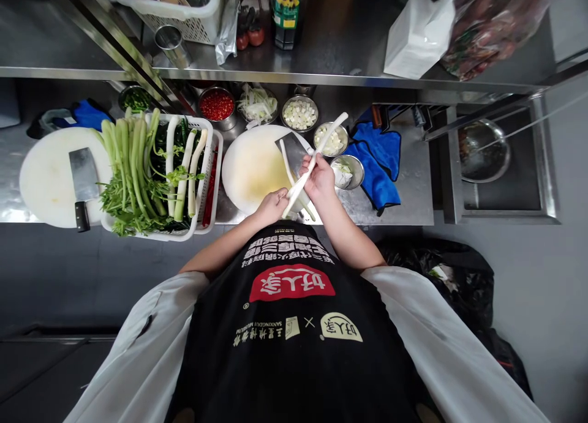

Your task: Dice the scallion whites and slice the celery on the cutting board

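My left hand (272, 206) is closed on the lower end of a long white leek stalk (334, 132). Higher up, my right hand (320, 177) has its fingers wrapped round the same stalk, which slants up to the right. Beneath the hands, another thin pale stalk (285, 158) lies across the right side of a round white cutting board (250, 166). A cleaver blade (301, 144) shows at the board's upper right; its handle is hidden. Small metal bowls of chopped white pieces (299, 114) stand behind the board and to its right.
A white basket (207, 184) holds celery (135, 160) and leeks. Left of it, a second cleaver (85, 175) rests on another board (43, 178). Blue gloves (377, 160) lie right of the bowls. A metal shelf edge (275, 79) runs above; a sink (528, 190) is at right.
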